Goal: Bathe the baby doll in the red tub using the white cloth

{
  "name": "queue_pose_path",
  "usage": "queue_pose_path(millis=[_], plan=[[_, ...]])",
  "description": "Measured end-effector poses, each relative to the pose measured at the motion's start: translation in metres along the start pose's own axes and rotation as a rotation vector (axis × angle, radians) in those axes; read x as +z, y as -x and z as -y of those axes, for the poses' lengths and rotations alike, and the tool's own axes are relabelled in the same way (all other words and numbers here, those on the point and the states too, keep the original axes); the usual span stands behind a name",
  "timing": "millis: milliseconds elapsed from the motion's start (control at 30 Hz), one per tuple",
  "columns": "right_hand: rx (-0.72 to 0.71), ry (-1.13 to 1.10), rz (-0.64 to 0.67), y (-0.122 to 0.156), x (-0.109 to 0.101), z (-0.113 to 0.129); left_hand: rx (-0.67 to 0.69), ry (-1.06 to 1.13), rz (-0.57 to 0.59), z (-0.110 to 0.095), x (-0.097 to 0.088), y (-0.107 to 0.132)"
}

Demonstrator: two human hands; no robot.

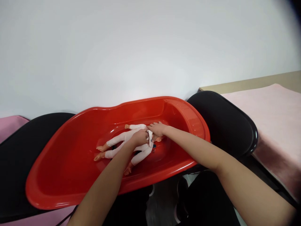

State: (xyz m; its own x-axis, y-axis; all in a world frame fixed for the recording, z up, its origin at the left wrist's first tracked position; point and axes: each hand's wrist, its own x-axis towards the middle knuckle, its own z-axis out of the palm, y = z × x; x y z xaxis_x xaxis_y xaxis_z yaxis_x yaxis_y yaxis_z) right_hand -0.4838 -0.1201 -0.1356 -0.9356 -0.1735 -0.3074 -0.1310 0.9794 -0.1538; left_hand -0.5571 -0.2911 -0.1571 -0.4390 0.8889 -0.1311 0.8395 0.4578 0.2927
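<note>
A baby doll [122, 140] in a white suit lies on its back in a red plastic baby tub [70, 175], feet toward the left. My left hand [140, 137] is closed on the white fabric at the doll's chest. My right hand [157, 128] rests at the doll's neck and head, fingers curled over it and pinching the same white cloth. The doll's head is mostly hidden under my hands.
The tub rests across two black chair seats, one at the left [16, 157] and one at the right [225, 125]. A table with a pink towel [272, 116] stands at the right. A white wall fills the background. A pink cloth [9, 124] shows at far left.
</note>
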Motion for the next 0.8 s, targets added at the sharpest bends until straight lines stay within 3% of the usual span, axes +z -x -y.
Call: queue_pose_path(millis=[100,300,500,800], plan=[[-0.011,-0.012,0.016,0.002,-0.003,0.0,0.041,-0.079,0.125,0.002,-0.004,0.002],[0.014,-0.064,-0.002,0.002,-0.004,-0.003,-0.082,-0.057,-0.105,0.006,0.011,0.005],[0.017,-0.012,-0.002,-0.011,0.008,-0.009,-0.096,-0.218,-0.146,-0.009,0.028,0.005],[0.001,-0.016,0.017,-0.006,0.004,-0.006,-0.079,-0.121,-0.112,-0.005,0.015,0.002]])
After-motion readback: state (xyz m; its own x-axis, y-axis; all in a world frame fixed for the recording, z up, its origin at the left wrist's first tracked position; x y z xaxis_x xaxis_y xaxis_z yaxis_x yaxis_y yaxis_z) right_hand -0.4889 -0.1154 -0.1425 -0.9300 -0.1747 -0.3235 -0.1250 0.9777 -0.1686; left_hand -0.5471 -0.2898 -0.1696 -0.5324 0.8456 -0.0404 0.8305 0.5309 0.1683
